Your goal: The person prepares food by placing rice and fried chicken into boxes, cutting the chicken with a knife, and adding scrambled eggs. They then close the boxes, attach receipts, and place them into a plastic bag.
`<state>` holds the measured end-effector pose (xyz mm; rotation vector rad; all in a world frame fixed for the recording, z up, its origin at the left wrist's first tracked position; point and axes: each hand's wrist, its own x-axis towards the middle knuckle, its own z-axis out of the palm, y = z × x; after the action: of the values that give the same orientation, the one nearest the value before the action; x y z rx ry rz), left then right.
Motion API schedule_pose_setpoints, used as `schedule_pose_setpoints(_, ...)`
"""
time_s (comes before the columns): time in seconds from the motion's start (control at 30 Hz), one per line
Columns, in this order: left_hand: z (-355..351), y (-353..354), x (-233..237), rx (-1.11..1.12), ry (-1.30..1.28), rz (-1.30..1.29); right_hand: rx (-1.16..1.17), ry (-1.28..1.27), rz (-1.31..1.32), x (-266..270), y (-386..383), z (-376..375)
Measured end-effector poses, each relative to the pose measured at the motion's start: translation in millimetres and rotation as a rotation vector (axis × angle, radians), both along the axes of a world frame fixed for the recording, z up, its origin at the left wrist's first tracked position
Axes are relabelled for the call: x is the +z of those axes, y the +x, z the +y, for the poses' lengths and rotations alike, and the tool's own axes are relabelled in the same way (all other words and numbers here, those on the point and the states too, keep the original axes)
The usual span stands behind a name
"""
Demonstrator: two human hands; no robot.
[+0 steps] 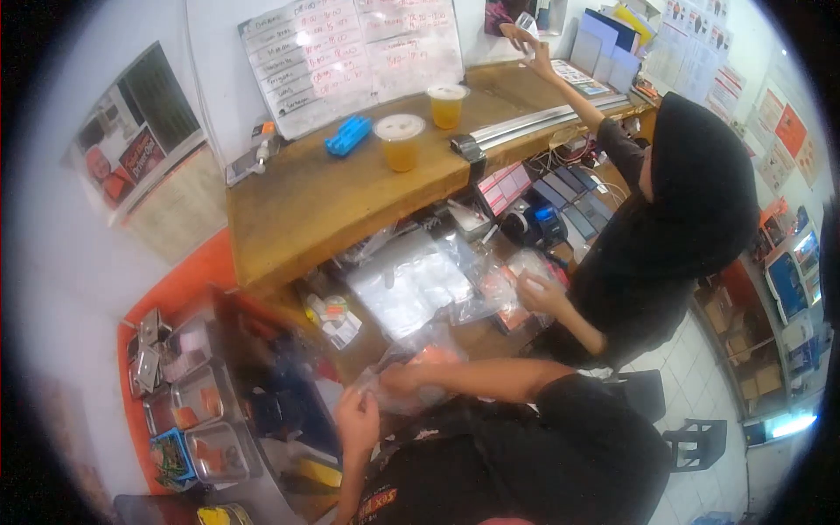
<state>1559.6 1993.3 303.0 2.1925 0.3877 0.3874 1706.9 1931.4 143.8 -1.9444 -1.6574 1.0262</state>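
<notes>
Near the lower middle of the head view, a clear plastic bag (418,343) with something orange inside is between my two hands. My left hand (357,422) is closed, its fingers pinching the bag's edge. My right hand (404,380) reaches into or behind the bag's film, its fingers partly hidden. Just beyond lies a stack of clear plastic sheets or bags (411,284) on the lower counter. A small packet with a white label (339,325) lies left of the stack.
A co-worker (647,219) stands at the right, one hand raised, the other at plastic bags (507,284). Two lidded cups (401,144) and a blue object (348,136) stand on the wooden ledge (324,206). Metal trays (219,451) sit at the left.
</notes>
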Motion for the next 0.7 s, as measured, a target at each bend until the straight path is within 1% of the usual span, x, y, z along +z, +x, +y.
schedule_pose_setpoints(0.03,0,-1,1,0.045,-0.042,-0.014,-0.039,0.054,0.175,42,13,-28)
schedule_pose_setpoints(0.07,-1,-2,2,0.091,-0.085,-0.029,-0.032,0.048,0.183,68,15,-45)
schedule_pose_setpoints(0.1,-1,-3,0,0.099,-0.091,-0.022,-0.210,0.174,0.224,89,15,-58)
schedule_pose_setpoints(0.13,-2,-4,-3,0.126,-0.035,-0.052,-0.386,0.297,0.262,97,14,-64)
schedule_pose_setpoints(0.17,-2,-5,-5,0.152,0.020,-0.078,-0.377,0.286,0.270,91,11,-61)
schedule_pose_setpoints(0.2,-1,-7,-6,0.161,0.013,-0.063,-0.259,0.487,0.158,76,5,-53)
schedule_pose_setpoints(0.23,1,-7,-5,0.104,0.114,-0.113,-0.139,0.681,0.051,51,-3,-43)
schedule_pose_setpoints(0.27,1,-9,-6,0.048,0.210,-0.154,-0.106,0.587,-0.034,-15,-11,-12)
schedule_pose_setpoints(0.3,1,-8,-10,0.021,0.223,-0.198,-0.065,0.486,-0.104,-78,-31,6)
schedule_pose_setpoints(0.33,-1,-5,-12,0.005,0.232,-0.232,-0.007,0.394,-0.113,-65,-36,8)
schedule_pose_setpoints(0.37,0,-4,-15,-0.002,0.237,-0.198,0.005,0.364,-0.057,-57,-33,7)
schedule_pose_setpoints(0.4,0,-11,-17,0.001,0.242,-0.144,0.016,0.358,0.051,-34,-35,6)
schedule_pose_setpoints(0.43,0,-17,-12,0.011,0.174,-0.131,0.002,0.366,0.150,-1,-32,-4)
schedule_pose_setpoints(0.47,6,-11,-9,0.022,0.123,-0.160,-0.011,0.395,0.189,37,-26,-11)
schedule_pose_setpoints(0.5,13,-15,-14,0.053,0.123,-0.131,0.402,0.053,-0.367,22,-13,-15)
schedule_pose_setpoints(0.53,16,-19,-18,0.066,0.045,-0.095,0.206,0.104,-0.178,31,-5,-37)
schedule_pose_setpoints(0.57,17,-22,-21,0.074,-0.031,-0.073,0.002,0.147,-0.002,57,8,-58)
schedule_pose_setpoints(0.6,17,-24,-24,0.082,-0.032,-0.068,-0.001,-0.165,-0.194,108,18,-72)
schedule_pose_setpoints(0.63,16,-25,-28,0.123,-0.170,-0.055,-0.008,-0.477,-0.389,146,28,-86)
schedule_pose_setpoints(0.67,15,-25,-29,0.162,-0.308,-0.043,-0.136,-0.282,-0.446,146,40,-113)
schedule_pose_setpoints(0.7,14,-25,-29,0.162,-0.308,-0.041,-0.264,-0.086,-0.498,146,47,-134)
